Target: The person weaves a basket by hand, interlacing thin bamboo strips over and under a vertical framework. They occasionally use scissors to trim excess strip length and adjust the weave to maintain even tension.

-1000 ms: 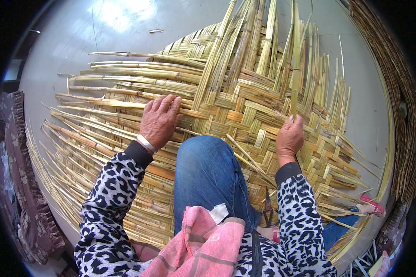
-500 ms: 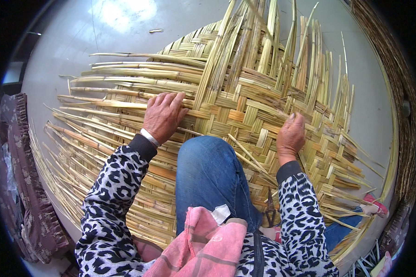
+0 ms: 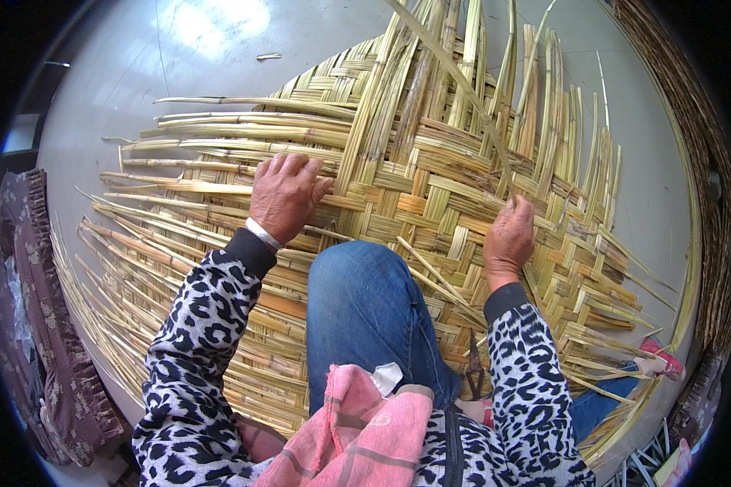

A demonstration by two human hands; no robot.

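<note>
Both hands (image 3: 284, 195) (image 3: 509, 235) on woven mat (image 3: 430, 178); right possibly gripping strip (image 3: 455, 73).

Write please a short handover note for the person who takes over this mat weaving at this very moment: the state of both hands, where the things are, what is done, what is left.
Left hand: lies flat, palm down, on the loose horizontal strips at the left of the woven reed mat.
Right hand: holds a long single strip that rises up and away over the mat; how firm its grip is cannot be told.
Done: the middle and right part is woven in a checker pattern.
Left: strip ends at the left and at the top are still loose.
Scissors lie by the right knee.
</note>
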